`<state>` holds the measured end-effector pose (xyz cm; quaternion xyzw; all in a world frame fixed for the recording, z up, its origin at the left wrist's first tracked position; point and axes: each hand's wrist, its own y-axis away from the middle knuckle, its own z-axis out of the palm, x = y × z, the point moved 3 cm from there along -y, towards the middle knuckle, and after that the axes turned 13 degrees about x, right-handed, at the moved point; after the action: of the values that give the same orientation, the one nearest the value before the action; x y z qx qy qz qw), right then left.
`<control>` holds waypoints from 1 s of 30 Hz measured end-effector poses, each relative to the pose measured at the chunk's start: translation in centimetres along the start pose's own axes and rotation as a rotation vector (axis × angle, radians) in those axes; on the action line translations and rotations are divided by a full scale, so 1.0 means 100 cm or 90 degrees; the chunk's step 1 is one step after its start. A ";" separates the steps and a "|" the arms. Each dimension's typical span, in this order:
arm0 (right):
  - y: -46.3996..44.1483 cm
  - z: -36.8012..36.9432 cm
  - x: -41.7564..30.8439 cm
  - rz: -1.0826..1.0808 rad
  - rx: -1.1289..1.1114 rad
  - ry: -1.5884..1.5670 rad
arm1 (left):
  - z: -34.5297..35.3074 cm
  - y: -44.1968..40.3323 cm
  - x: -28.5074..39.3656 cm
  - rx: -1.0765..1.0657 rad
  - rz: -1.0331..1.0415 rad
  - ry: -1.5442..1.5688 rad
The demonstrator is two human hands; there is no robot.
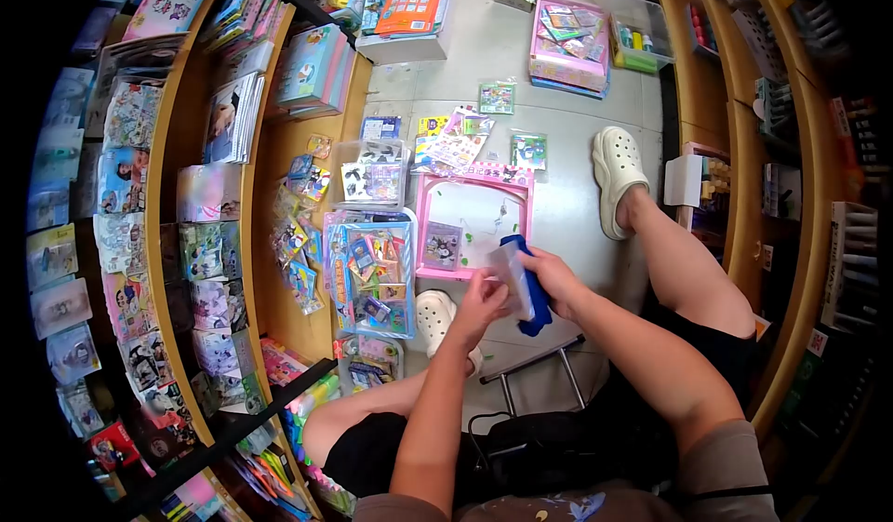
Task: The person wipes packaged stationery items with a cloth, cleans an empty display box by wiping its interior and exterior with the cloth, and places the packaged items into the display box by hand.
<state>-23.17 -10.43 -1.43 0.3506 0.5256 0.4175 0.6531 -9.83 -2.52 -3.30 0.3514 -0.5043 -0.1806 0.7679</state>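
My right hand (558,282) is closed around a dark blue object (533,319), whose exact kind I cannot make out. Against its left side lies a whitish, see-through sheet or sleeve (508,269). The fingers of my left hand (482,304) are bent together at the lower edge of that sheet; whether they pinch it is unclear. Just beyond both hands, a pink-rimmed box (529,207) stands on the floor. Inside it are a small square pack (442,246) with a dark cartoon figure, a thin silvery trinket (502,212) and small green bits.
Left of the pink box stand a clear box (406,164) and a blue-rimmed bin (409,243) of small packs. Farther off are a pink carton (535,52) and a white box (409,49). Shelves line both sides. A metal stool frame (507,394) is near my legs.
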 end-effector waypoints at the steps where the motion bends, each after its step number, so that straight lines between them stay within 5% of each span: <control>1: 0.018 0.008 -0.012 0.022 -0.038 0.033 | 0.003 -0.004 -0.003 0.040 0.069 -0.152; 2: 0.016 0.009 -0.011 -0.009 -0.045 0.043 | 0.005 -0.004 -0.004 0.092 0.271 -0.200; 5: 0.012 0.018 0.000 -0.123 -0.035 0.120 | 0.036 0.008 0.015 0.122 0.174 0.222; 10: 0.019 0.032 0.020 -0.530 -0.059 0.435 | 0.014 -0.005 0.009 0.158 -0.040 0.298; 11: 0.018 0.032 0.028 -0.402 -0.100 0.371 | 0.002 -0.009 0.008 0.153 -0.051 0.314; 15: 0.035 0.044 0.029 -0.329 -0.236 0.469 | -0.049 -0.029 0.015 0.078 -0.066 0.367; 19: 0.038 0.049 0.046 -0.206 -0.296 0.509 | -0.121 -0.047 0.039 0.355 0.028 0.487; 23: 0.032 0.046 0.048 -0.156 -0.313 0.553 | -0.226 -0.059 0.083 0.500 0.077 0.386; 25: 0.030 0.042 0.048 -0.179 -0.288 0.567 | -0.269 -0.055 0.122 0.432 0.279 0.452; 27: 0.028 0.040 0.049 -0.223 -0.259 0.581 | -0.268 -0.043 0.151 0.505 0.210 0.579; 28: 0.028 0.040 0.049 -0.236 -0.249 0.584 | -0.276 -0.049 0.146 0.619 0.145 0.540; 30: 0.028 0.040 0.044 -0.218 -0.231 0.589 | -0.284 -0.078 0.107 0.520 0.186 0.261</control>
<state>-19.31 -5.34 0.16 -0.0804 0.7280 0.5001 0.4620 20.90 -4.52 -8.96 0.5781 -0.4166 0.2152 0.6678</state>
